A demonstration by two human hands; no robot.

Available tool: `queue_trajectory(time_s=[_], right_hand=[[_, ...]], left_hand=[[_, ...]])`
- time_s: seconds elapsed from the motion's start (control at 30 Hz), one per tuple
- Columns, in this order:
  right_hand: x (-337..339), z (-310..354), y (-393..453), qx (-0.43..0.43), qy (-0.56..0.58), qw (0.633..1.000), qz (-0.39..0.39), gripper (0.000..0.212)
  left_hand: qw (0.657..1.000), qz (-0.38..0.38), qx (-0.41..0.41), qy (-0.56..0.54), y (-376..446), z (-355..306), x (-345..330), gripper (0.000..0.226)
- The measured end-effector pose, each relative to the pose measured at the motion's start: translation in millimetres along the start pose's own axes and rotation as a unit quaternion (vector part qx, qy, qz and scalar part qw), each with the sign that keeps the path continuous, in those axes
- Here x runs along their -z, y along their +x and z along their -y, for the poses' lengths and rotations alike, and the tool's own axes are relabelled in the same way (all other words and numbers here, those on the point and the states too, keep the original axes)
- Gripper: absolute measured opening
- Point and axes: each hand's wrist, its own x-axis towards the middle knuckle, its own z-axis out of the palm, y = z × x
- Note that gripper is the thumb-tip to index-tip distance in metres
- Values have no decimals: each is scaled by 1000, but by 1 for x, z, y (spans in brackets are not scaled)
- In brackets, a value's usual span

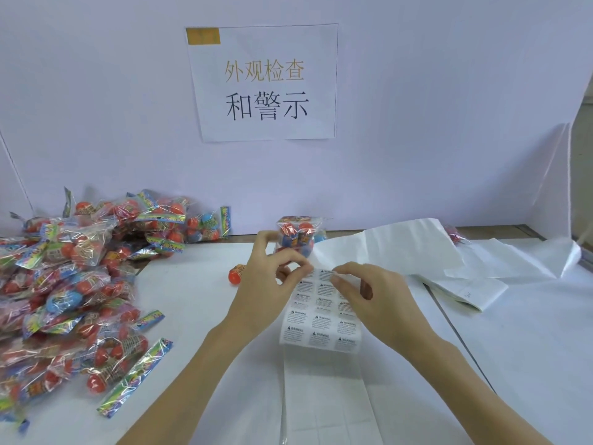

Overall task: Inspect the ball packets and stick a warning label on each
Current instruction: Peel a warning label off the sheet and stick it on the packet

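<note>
My left hand [268,277] grips a clear packet of red and blue balls [296,234] and pinches the top edge of a sheet of warning labels [317,326]. The sheet hangs in front of me, with several printed labels in rows. My right hand [369,297] pinches a label at the sheet's upper right corner. A large heap of ball packets [64,284] covers the table's left side. One loose red ball [236,273] lies just left of my left hand.
White paper [192,332] covers the table. Crumpled white backing sheets [417,248] lie at the right, with one more packet [455,234] behind them. A used strip of backing paper [324,399] trails toward me. A printed sign [264,83] hangs on the back wall.
</note>
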Motion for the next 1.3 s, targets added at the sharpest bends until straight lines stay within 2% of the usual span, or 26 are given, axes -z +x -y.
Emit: queue_trajectory(time_s=[0.1, 0.17, 0.3, 0.4, 0.57, 0.73, 0.93, 1.03, 1.1, 1.2, 1.3], right_hand=[[2, 2, -3, 27, -92, 995, -17, 35], [5, 4, -2, 49, -100, 992, -60, 41], [4, 2, -1, 111, -67, 988, -89, 27], [2, -1, -1, 143, -76, 982, -101, 27], [-1, 1, -1, 162, -77, 979, -92, 33], [-3, 4, -2, 146, -11, 986, -80, 21], [-1, 15, -4, 168, 51, 979, -105, 12], [1, 25, -3, 138, 135, 969, -154, 13], [3, 28, -3, 96, 180, 964, -169, 20], [6, 28, -3, 23, 252, 955, -154, 24], [8, 30, -2, -31, 335, 931, -140, 24]], left_hand=[[1000, 6, 7, 24, -1, 3, -1, 6], [999, 12, 5, 35, 0, 3, -2, 8], [999, 23, 7, 30, 0, 3, -3, 10], [999, 26, 14, 24, -1, 4, -4, 13], [999, 31, 26, 10, -1, 2, -4, 16], [998, 41, 40, 4, -3, 1, -4, 17], [996, 41, 76, -16, -2, 6, -5, 14], [993, 7, 118, -24, 3, 8, 2, 8], [988, -57, 136, -50, 7, 7, 8, 13], [976, -161, 112, -89, 12, 3, 23, 24], [958, -172, 89, -212, 15, -12, 32, 28]])
